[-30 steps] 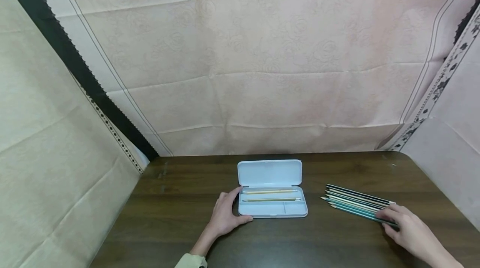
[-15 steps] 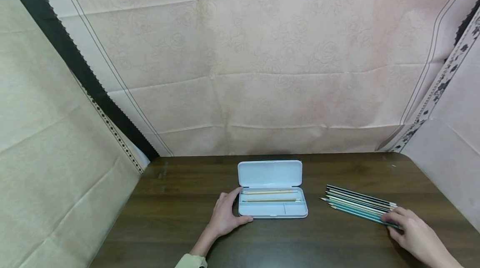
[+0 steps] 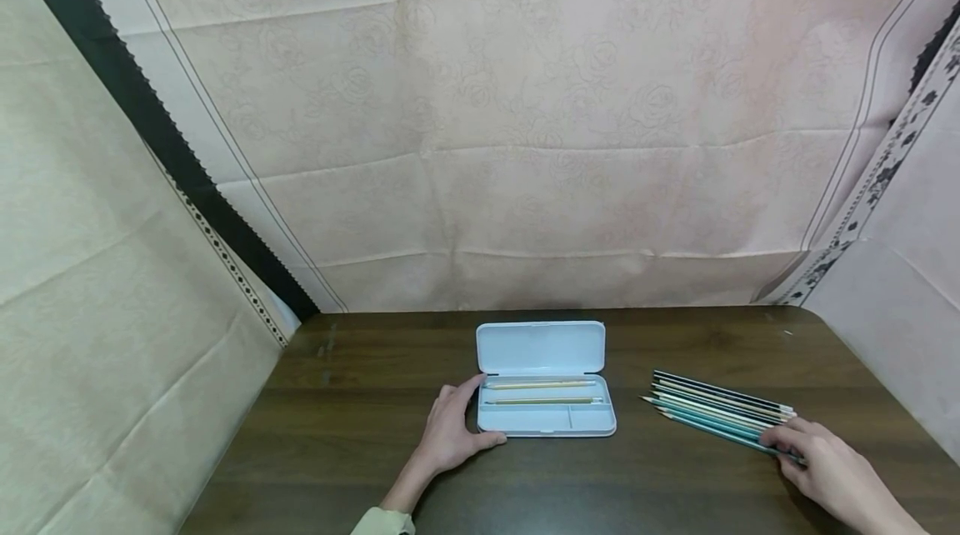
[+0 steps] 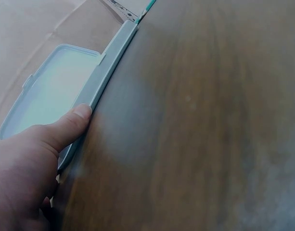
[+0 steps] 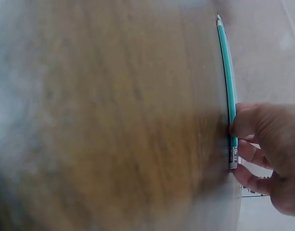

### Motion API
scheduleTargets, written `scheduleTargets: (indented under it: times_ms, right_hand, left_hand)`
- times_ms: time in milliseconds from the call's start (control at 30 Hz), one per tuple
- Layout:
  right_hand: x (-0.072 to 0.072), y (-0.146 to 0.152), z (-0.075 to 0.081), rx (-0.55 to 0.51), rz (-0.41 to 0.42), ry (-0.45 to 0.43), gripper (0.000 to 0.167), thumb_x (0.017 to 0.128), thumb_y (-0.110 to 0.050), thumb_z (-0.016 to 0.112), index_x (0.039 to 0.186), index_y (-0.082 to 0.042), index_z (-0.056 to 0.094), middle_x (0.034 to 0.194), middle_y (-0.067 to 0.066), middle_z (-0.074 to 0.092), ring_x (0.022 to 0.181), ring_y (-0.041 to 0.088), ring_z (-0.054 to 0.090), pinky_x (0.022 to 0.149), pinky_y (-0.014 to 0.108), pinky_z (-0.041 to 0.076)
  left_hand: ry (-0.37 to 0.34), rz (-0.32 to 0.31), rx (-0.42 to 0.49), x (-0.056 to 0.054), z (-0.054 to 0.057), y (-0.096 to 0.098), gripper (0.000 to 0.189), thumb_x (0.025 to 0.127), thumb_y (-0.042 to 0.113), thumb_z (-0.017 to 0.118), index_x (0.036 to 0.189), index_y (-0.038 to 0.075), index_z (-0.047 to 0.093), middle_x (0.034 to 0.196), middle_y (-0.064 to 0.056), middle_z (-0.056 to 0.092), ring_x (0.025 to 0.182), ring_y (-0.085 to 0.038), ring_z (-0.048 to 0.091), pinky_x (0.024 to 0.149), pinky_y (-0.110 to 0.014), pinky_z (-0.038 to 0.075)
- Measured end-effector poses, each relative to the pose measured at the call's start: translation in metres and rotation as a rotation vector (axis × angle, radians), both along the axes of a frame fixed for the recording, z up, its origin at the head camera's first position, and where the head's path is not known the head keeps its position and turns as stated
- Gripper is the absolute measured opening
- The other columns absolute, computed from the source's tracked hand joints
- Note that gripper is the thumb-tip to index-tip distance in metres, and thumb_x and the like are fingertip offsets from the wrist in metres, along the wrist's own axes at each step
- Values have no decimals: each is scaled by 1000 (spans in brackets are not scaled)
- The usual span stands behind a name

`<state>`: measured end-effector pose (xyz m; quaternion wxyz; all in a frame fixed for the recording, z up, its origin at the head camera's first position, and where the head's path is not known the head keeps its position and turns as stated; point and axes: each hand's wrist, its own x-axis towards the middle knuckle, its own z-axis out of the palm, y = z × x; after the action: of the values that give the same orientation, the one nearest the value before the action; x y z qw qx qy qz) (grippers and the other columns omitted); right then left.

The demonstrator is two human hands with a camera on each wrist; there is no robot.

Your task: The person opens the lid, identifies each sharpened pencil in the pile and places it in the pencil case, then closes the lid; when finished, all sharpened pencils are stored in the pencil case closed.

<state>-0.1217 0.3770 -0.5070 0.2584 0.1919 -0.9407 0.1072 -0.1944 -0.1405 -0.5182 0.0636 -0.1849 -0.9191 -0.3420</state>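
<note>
The dark wooden table [image 3: 675, 489] is spread out around the pale blue pencil case [image 3: 525, 417], with the lid [image 3: 540, 348] folded open at the case's far side. To the right of the case, well apart from it, a slanting row of pencils [image 3: 723, 412] is laid out, points towards the case, dark ones at the far side and teal ones nearer.

At the left end of the case, the left hand [image 3: 453, 431] is placed with thumb and forefinger spread wide, and the case is held between them: the thumb is set against the front wall, the forefinger at the rear left corner. This hold is best kept light, so that the case is steadied without being tipped.

Farther right of the case, the outer ends of the nearer pencils are pinched by the right hand [image 3: 825, 460]; how many are held cannot be told. A teal pencil [image 5: 227, 72] is seen between thumb and fingers, near its blunt end. For control, the pinch should be kept firm and low, and a rolling neighbour should be guarded against.

Inside the case, two slim yellowish sticks [image 3: 543, 402] are seen lying lengthwise; these are best left undisturbed.
</note>
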Motion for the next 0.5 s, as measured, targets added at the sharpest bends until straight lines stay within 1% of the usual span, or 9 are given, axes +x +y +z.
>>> scheduleTargets:
  times_ms: [100, 200, 300, 367, 433, 500]
  right_hand:
    - [0, 0, 1, -9, 2, -18, 49, 50, 6, 88, 81, -26, 68, 84, -5, 62, 92, 46, 65, 58, 43, 51]
    - [1, -1, 3, -8, -11, -34, 48, 52, 5, 87, 81, -27, 67, 83, -9, 60, 92, 43, 66, 53, 40, 47]
    - [2, -1, 3, -12, -11, -56, 47, 55, 5, 85, 82, -28, 67, 82, -17, 54, 83, 23, 66, 51, 34, 42]
    - [3, -1, 3, -14, -5, -71, 46, 57, 4, 85, 83, -29, 66, 81, -20, 50, 76, 9, 60, 50, 32, 40]
    - [4, -1, 3, -21, 3, -75, 46, 57, 4, 85, 84, -29, 66, 81, -21, 49, 72, 1, 51, 50, 31, 39]
    - [4, -1, 4, -21, 10, -67, 47, 57, 4, 86, 84, -29, 67, 81, -22, 49, 73, 1, 52, 51, 31, 40]
  left_hand:
    - [-2, -3, 3, 0, 0, 0, 94, 73, 55, 85, 148, 12, 47, 132, -8, 58, 106, -24, 45, 83, -46, 40]
    - [-8, 0, 5, 1, 1, 0, 94, 73, 55, 85, 148, 12, 47, 132, -8, 58, 107, -24, 45, 83, -46, 40]
    - [-15, 5, 2, 1, 2, 1, 94, 74, 54, 85, 148, 13, 47, 132, -7, 58, 107, -23, 45, 84, -44, 39]
    - [-18, 7, -2, 1, 2, 1, 94, 73, 54, 86, 149, 14, 47, 132, -7, 58, 107, -22, 45, 84, -44, 39]
    - [-22, 10, -5, 1, 2, 1, 94, 73, 54, 86, 149, 14, 47, 132, -6, 57, 106, -22, 44, 83, -43, 39]
    - [-25, 11, -4, 1, 2, 1, 94, 73, 54, 86, 149, 14, 47, 132, -6, 57, 106, -21, 44, 83, -43, 39]
